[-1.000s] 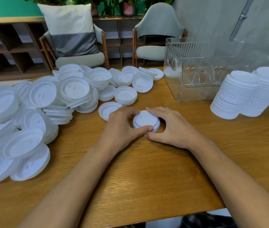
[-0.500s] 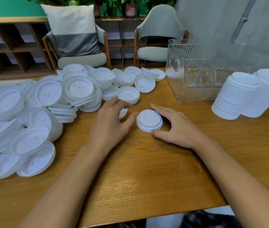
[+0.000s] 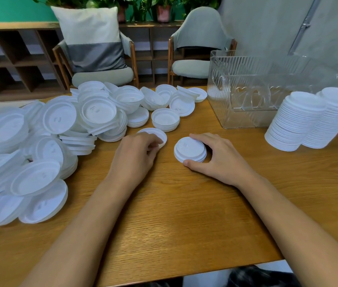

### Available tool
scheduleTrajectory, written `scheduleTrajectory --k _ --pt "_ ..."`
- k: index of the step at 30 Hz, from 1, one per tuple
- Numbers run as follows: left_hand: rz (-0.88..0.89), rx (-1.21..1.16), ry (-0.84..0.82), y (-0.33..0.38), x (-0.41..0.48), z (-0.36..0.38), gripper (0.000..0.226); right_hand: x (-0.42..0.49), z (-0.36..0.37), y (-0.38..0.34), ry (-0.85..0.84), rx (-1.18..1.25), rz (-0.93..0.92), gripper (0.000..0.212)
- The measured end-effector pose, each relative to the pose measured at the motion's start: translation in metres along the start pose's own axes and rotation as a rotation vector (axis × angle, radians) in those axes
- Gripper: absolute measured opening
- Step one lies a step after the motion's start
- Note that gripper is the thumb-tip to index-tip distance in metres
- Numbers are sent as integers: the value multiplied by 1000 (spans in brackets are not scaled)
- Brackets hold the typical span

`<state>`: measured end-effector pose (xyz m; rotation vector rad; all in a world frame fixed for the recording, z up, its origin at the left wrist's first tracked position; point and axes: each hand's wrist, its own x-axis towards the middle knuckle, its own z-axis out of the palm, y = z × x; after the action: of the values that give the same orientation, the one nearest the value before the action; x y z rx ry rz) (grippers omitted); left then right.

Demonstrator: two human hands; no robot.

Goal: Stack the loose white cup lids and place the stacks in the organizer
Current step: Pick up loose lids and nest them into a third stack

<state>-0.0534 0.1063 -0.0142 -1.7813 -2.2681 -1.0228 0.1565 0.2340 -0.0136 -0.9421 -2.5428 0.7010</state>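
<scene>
Plainly, the wooden desk (image 3: 184,214) filled most of the view, and all the task's things sat on its far half. From 9 to 11 o'clock sprawled the heap of loose lids (image 3: 40,141), white and tumbled over one another, with a few short nested piles along its edge toward 12 o'clock. Beyond the desk at 12 o'clock stood two chairs (image 3: 201,38), the one at 11 o'clock carrying a white-and-grey cushion (image 3: 91,38). At 1 o'clock stood the organizer (image 3: 246,90), a clear ribbed bin with a cut-out handle in its end wall. At 3 o'clock, just beside the organizer's near wall, two tall stacks (image 3: 296,121) of lids stood side by side on the desk, touching each other.

The right hand (image 3: 222,158) lay just past the centre toward 1 o'clock, its thumb at the near rim and its fingers curved round the far side of a small stack (image 3: 188,149), gripping it as it sat flat on the desk. The left hand (image 3: 135,156) lay at 9 o'clock of that stack, apart from it, fingers curled and pinching the near rim of a single lid (image 3: 153,132). That lid lay between the heap and the small stack, partly hidden by the fingers.
</scene>
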Motion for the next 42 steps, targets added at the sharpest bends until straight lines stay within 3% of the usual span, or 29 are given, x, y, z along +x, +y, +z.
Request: scheduleTrajectory --k 6,12,16,21,25,28,30,34,36,42 --pt "-21 -199 97 16 -1 -7 26 1 1 1 8 14 -13 84" --pt "-367 -823 175 24 4 -20 23 1 2 3 13 67 -48 85" --pt "-546 -1098 83 19 8 -12 22 1 3 3 -13 89 -78 94" --pt "-525 -1034 18 14 8 2 19 1 3 1 -42 132 -156 95" --pt "-310 -576 82 8 8 18 10 1 6 -1 -45 127 -220 89" --pt "-171 -409 38 10 8 24 13 1 9 0 -40 117 -234 81" --pt "-109 -374 -8 12 8 22 19 1 10 2 -28 109 -230 77" --pt "-111 -279 -166 12 2 13 52 2 10 3 -15 124 -211 77" --pt "-103 -261 -156 13 0 10 58 2 10 3 -15 134 -212 82" --pt "-57 -481 -198 16 2 5 74 2 8 2 -9 187 -210 103"
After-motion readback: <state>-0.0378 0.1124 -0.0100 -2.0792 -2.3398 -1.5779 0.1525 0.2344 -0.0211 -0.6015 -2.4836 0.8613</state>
